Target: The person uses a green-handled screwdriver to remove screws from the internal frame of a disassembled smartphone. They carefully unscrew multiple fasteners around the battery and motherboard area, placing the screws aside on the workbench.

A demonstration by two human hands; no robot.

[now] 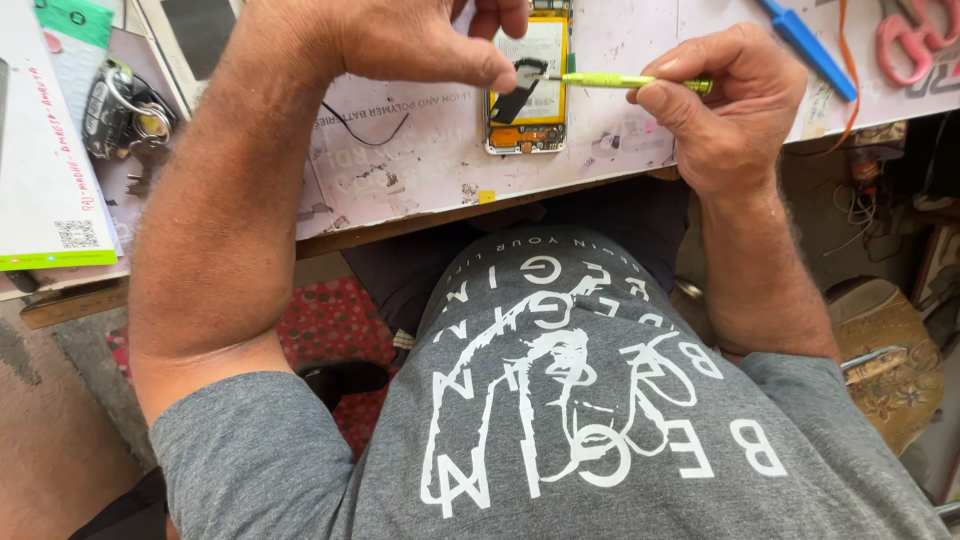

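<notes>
The right hand [735,105] is grasping a yellow-green screwdriver [620,81], its tip over the opened phone [528,85] on the worktable [420,165]. The left hand [420,40] pinches a small part at that tip, just above the phone.

the opened phone [527,100] runs off the top edge; pink scissors [912,40] seem cut off too.

My opened phone [527,85] lies flat on the surface, back cover off, yellow-framed, white battery showing, a black strip slanting across it. I hold my lime-green screwdriver [625,81] level, its tip over the phone.
</notes>
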